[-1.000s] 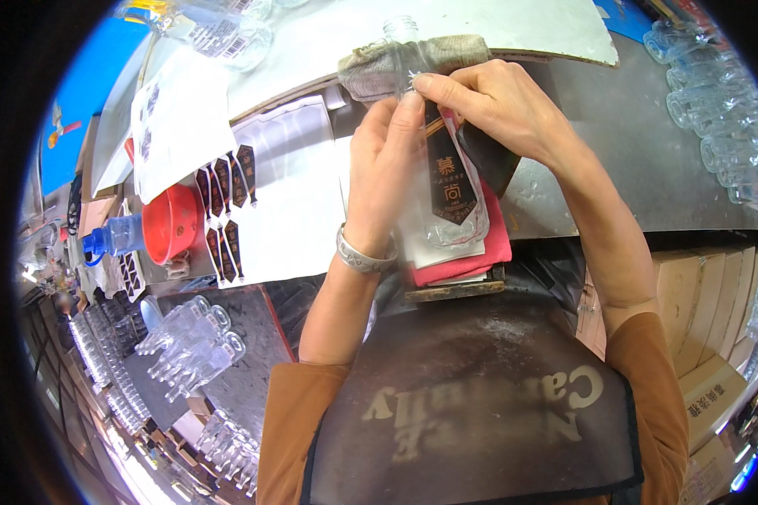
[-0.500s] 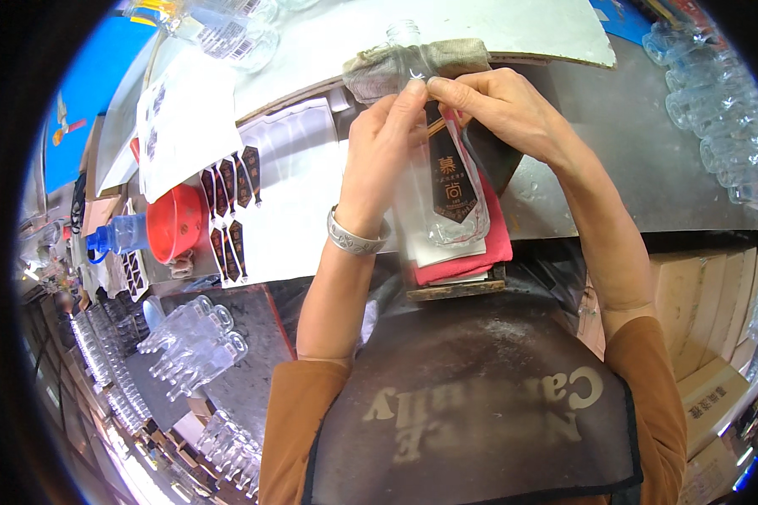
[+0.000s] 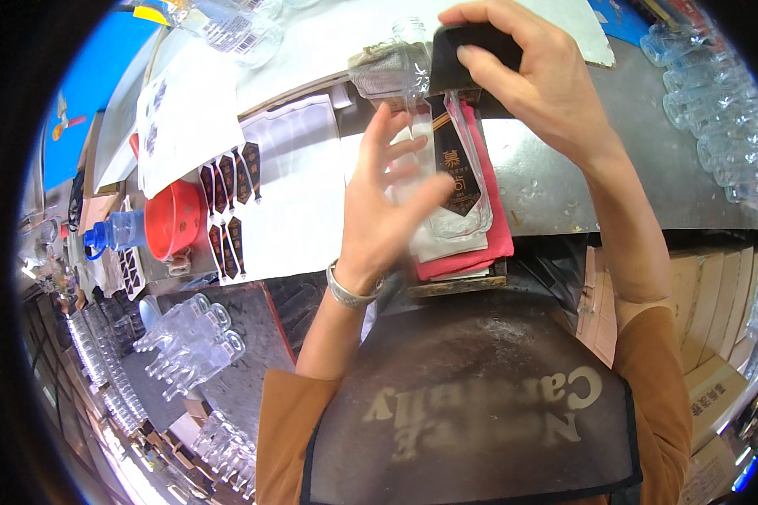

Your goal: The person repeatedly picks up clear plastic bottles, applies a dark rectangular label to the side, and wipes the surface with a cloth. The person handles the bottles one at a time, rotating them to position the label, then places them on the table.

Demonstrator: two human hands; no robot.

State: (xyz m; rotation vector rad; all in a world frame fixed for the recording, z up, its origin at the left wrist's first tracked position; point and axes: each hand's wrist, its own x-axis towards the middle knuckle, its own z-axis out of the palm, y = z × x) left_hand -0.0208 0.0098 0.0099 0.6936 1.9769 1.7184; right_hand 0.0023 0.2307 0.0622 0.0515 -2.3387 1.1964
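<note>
A clear glass bottle (image 3: 467, 225) lies flat in front of me, its neck pointing away. A dark pointed label with gold marks (image 3: 453, 151) shows on its upper face. My left hand (image 3: 379, 206) hovers over the bottle's left side, fingers spread and slightly blurred, holding nothing. Beyond it to the right, my raised right hand (image 3: 556, 88) grips a flat black scraper-like piece (image 3: 448, 69) between thumb and fingers. The bottle rests on a red-pink cloth (image 3: 497, 227), and a rolled grey cloth (image 3: 375, 69) lies by its neck.
Left of the bottle are a sheet of dark labels (image 3: 290, 185), a red bowl (image 3: 173, 220) and a blue-capped bottle (image 3: 125, 231). Clear bottles (image 3: 194, 341) are grouped at lower left, more bottles (image 3: 691, 109) at far right. Cardboard boxes (image 3: 691, 295) stand below the table's right side.
Both hands have left the bottle's neck. My left hand has come nearer and opened; my right hand has risen away to the right with the black piece. More of the label shows.
</note>
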